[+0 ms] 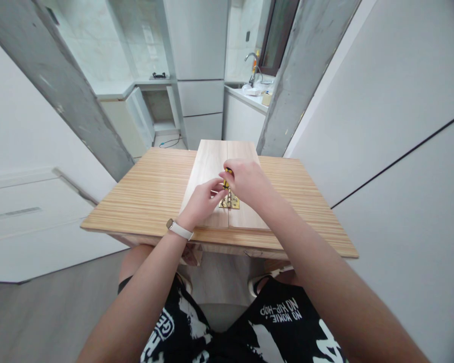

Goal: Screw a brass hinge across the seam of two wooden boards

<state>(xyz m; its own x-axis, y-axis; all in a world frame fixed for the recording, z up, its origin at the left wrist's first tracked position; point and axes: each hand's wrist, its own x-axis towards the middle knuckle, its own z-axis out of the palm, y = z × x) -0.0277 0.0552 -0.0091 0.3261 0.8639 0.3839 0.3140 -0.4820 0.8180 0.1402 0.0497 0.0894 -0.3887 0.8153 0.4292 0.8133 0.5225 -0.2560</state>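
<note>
Two hands are working at the table: one left hand (202, 200), one right hand (245, 181). Two pale boards (212, 161) are lying side by side, one brass hinge (230, 203) sitting across their seam. One yellow-and-black screwdriver (227, 173) is showing, one wooden table (144, 196), one white wristband (179, 229)

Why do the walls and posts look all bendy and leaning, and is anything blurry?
In the head view, a wide lens tilts the gray posts outward and stretches the arms near the bottom edge. Soft, even light leaves hardly any shadow on the wooden table. The left hand, right hand and brass hinge look sharp; the far sink tap is small and fuzzy.
</note>
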